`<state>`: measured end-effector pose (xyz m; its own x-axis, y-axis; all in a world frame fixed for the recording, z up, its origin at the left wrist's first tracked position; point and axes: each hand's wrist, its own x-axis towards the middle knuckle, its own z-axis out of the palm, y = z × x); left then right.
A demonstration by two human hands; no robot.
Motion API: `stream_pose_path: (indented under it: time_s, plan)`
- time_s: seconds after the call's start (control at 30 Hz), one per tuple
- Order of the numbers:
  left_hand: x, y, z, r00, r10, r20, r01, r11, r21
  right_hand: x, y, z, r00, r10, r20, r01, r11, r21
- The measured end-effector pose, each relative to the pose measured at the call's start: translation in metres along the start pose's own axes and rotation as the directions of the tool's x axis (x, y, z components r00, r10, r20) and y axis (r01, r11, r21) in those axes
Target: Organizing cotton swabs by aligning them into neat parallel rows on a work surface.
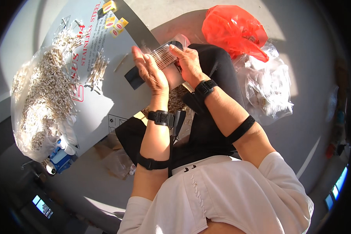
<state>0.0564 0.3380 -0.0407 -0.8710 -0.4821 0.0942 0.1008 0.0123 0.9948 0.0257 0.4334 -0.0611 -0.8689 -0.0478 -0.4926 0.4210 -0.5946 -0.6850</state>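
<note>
A clear plastic packet (163,55) with a row of thin light sticks, apparently cotton swabs, lies between my hands above my lap. My right hand (189,64) grips its right side, thumb laid across the top near a dark end. Against its left side rests my left hand (152,74), fingers stretched out and pointing away from me. A flat black flap (134,78) sticks out to the left beneath that hand. Part of the packet is hidden by my hands. Below it, a heap of loose swabs (176,100) shows partly between my forearms.
On the grey printed board (95,105) at left, a large clear bag (43,105) spills swabs, with a small bunch (97,74) beside it. Small yellow packets (117,27) lie at its far end. A red plastic bag (234,29) and a clear bag of white packs (267,84) stand right.
</note>
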Motion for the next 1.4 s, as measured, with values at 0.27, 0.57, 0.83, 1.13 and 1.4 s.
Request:
stream_pose_path:
  time_s: [0.27, 0.57, 0.83, 1.13, 1.4]
  plan:
    - [0.001, 0.0, 0.003, 0.996, 0.09, -0.016, -0.086, 0.981, 0.175, -0.005, -0.001, -0.001, 0.997, -0.059, 0.058, 0.06, 0.998, -0.011]
    - [0.05, 0.012, -0.108, 0.926, 0.372, 0.059, -0.21, 0.381, 0.9, -0.023, -0.026, 0.017, 0.525, -0.812, 0.256, 0.66, 0.198, -0.725]
    - [0.015, 0.024, -0.121, 0.938, 0.224, 0.265, -0.328, 0.322, 0.888, -0.045, 0.025, 0.061, 0.582, -0.279, 0.764, 0.802, 0.045, -0.595]
    - [0.05, 0.026, -0.176, 0.925, 0.377, 0.039, -0.184, 0.358, 0.915, -0.036, 0.049, 0.077, 0.517, -0.31, 0.798, 0.829, -0.049, -0.557]
    - [0.097, 0.025, -0.181, 0.997, 0.072, -0.025, 0.006, 0.26, 0.966, -0.038, 0.046, 0.076, 0.497, -0.323, 0.805, 0.845, -0.03, -0.534]
